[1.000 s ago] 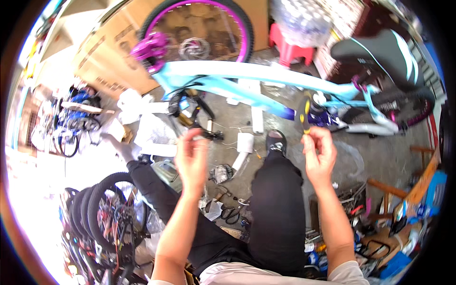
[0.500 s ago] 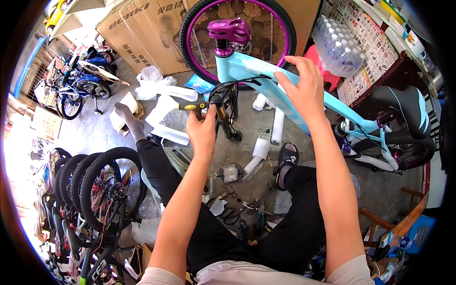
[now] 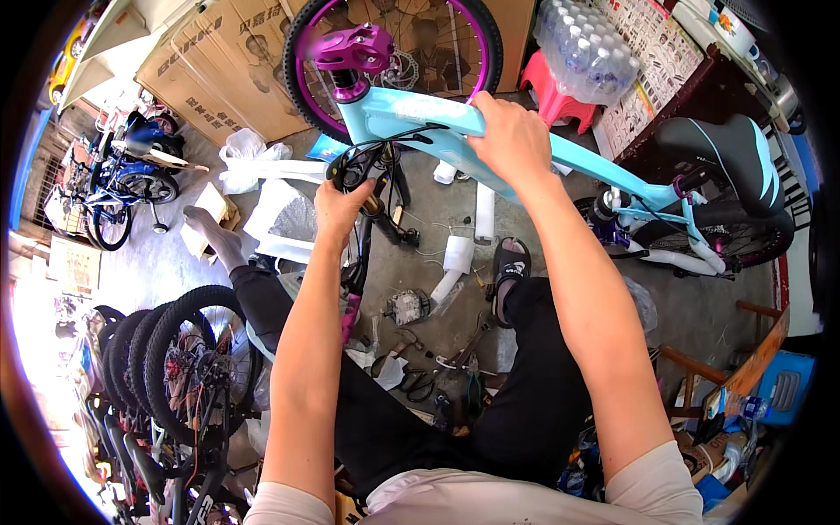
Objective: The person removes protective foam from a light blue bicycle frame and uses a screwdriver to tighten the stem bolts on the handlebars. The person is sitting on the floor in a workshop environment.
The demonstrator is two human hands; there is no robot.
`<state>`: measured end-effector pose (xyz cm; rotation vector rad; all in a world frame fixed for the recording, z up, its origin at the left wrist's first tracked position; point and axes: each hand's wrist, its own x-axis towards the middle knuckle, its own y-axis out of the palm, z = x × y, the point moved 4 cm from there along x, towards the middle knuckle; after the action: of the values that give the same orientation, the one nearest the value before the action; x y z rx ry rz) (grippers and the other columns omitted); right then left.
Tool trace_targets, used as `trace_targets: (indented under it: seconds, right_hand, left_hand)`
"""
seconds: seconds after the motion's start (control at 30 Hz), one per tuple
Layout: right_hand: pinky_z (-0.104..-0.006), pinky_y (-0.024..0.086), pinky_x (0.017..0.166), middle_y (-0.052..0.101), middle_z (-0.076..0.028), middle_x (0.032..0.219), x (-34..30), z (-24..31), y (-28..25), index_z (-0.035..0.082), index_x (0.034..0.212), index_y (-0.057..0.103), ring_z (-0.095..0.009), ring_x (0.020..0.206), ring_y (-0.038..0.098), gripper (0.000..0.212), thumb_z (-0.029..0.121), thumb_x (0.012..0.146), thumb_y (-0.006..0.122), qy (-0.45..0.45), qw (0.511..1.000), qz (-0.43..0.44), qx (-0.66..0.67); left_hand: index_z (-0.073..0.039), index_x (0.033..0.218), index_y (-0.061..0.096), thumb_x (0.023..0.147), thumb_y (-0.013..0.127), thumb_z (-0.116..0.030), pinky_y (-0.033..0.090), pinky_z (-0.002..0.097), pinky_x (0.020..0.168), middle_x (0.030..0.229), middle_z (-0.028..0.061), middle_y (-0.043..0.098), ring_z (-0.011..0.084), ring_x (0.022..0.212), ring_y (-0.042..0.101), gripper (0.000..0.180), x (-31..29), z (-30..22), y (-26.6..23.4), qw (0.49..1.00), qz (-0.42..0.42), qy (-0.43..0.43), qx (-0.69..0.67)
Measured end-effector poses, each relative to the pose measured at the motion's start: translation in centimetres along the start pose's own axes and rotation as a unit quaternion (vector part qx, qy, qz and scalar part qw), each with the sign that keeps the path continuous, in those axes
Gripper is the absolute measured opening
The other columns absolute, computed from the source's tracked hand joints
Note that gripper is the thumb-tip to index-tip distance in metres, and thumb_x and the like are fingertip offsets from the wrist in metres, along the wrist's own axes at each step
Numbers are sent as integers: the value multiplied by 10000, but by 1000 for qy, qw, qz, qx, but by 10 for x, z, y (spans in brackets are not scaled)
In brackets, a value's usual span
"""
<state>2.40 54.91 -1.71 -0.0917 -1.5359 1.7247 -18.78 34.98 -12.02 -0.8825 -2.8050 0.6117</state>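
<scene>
A light-blue bicycle frame [image 3: 420, 109] stands in front of me, with a purple stem [image 3: 354, 48] at its head and a purple-rimmed front wheel [image 3: 479, 79] behind. My right hand [image 3: 516, 136] is closed over its top tube, the thumb on the near side. My left hand [image 3: 341, 210] is closed round a black handlebar [image 3: 360, 262] beside the fork [image 3: 389, 226]. The bar slants down past the hand to a purple end. Black cables [image 3: 407, 134] loop from there to the frame. The left fingertips are partly hidden.
Tools, scissors [image 3: 416, 381] and white wrapping [image 3: 457, 254] litter the floor between my legs. Several bikes' wheels [image 3: 188, 350] stand at left, with a small blue bike [image 3: 131, 188] beyond. Large cartons [image 3: 227, 66] lean at the back. A bottle pack [image 3: 586, 52] sits on a red stool [image 3: 560, 101].
My right hand has gone from loose, spread fingers to a grip on the top tube. A yellow-and-black handle at my left hand is no longer visible; the purple-ended bar now shows below.
</scene>
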Motion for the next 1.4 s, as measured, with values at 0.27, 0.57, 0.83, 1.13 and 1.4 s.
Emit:
trace_targets:
  seconds: [0.27, 0.57, 0.83, 1.13, 1.4]
  right_hand:
    - [-507, 517, 740, 706, -142, 876, -33, -25, -25, 111, 979, 659, -359, 863, 691, 293, 122, 691, 712, 5, 1000, 22, 15]
    - [-447, 476, 751, 653, -116, 804, -100, -27, -59, 80, 906, 634, -336, 839, 667, 277, 111, 644, 719, -24, 1000, -3, 20]
    - [-506, 511, 727, 672, -149, 829, -109, -39, -66, 61, 952, 665, -370, 830, 670, 300, 122, 660, 700, -79, 996, -8, 28]
    - [-382, 471, 950, 631, -126, 1132, -90, -23, -113, 56, 1180, 652, -295, 1064, 612, 462, 298, 808, 779, -27, 925, -60, 375]
    - [-458, 492, 768, 685, -156, 863, 0, 110, -127, 52, 802, 709, -377, 905, 646, 499, 465, 1005, 516, -83, 955, -124, 256]
  left_hand:
    - [19, 920, 718, 760, 785, -257, 500, 342, 646, 749, 49, 679, 129, 653, 588, 326, -58, 0, 38, 999, -3, 26, 41]
    - [59, 1046, 704, 836, 780, -109, 524, 284, 736, 916, 41, 710, 109, 789, 631, 280, -136, 38, 39, 995, 0, 11, -95]
    - [6, 922, 723, 805, 766, -126, 499, 284, 624, 775, 0, 670, 99, 663, 592, 182, -149, 23, 40, 994, 62, -19, -84]
    - [-14, 1109, 678, 743, 813, -175, 527, 304, 778, 892, 48, 727, 118, 793, 635, 422, -156, -8, 48, 994, 22, -29, -106]
    - [-46, 1118, 656, 722, 761, -240, 530, 399, 812, 913, 161, 726, 312, 842, 697, 454, -156, -20, 37, 999, 20, -18, -44]
